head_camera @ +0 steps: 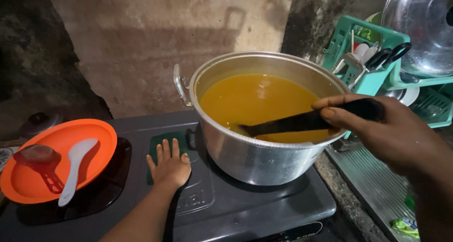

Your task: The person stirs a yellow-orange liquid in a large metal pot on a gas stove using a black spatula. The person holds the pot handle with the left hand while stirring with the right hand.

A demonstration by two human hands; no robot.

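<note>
Head view: right hand [377, 128] grips a black ladle [292, 123] dipped in the pot [245, 152] of orange soup; left hand [169, 166] rests flat, fingers spread, on the stove [264, 204] beside it.

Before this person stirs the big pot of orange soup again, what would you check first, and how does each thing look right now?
1. Right hand grips the dark ladle handle: ok.
2. Ladle end dipped in the orange soup: ok.
3. Left hand flat on the stove top, clear of the pot: ok.
4. Soup level below the rim: ok.
5. Burner lit under the pot: cannot tell.
6. Orange plate with white spoon out of the way: ok.
</note>
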